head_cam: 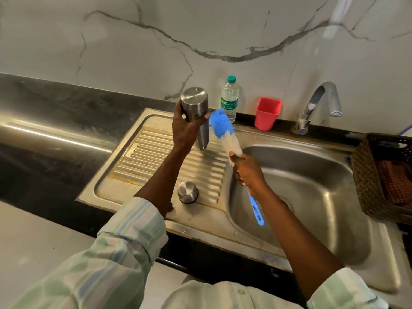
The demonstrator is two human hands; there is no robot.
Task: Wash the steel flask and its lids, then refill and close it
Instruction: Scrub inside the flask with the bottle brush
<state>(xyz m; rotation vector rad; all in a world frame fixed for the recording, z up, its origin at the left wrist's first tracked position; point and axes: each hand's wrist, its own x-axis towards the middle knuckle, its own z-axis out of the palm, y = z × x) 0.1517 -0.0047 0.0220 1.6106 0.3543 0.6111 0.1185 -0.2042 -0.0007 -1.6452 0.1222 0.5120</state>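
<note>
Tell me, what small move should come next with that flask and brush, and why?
Probably turn the steel flask mouth-up and push the bottle brush inside. The left hand holds it upside down, base up, while the right hand holds the brush outside, beside it.

Looks like a home kitchen: steel sink (312, 175) with a ribbed drainboard (156, 157) set in a dark counter (55, 112), tap (316, 108) far right, marble-look wall (178, 41) behind, water bottle (229, 99) and red cup (267, 113) by the wall.

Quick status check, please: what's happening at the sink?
Left hand grips flask, upside down. Right hand holds bottle brush beside it. Nothing blocking.
</note>
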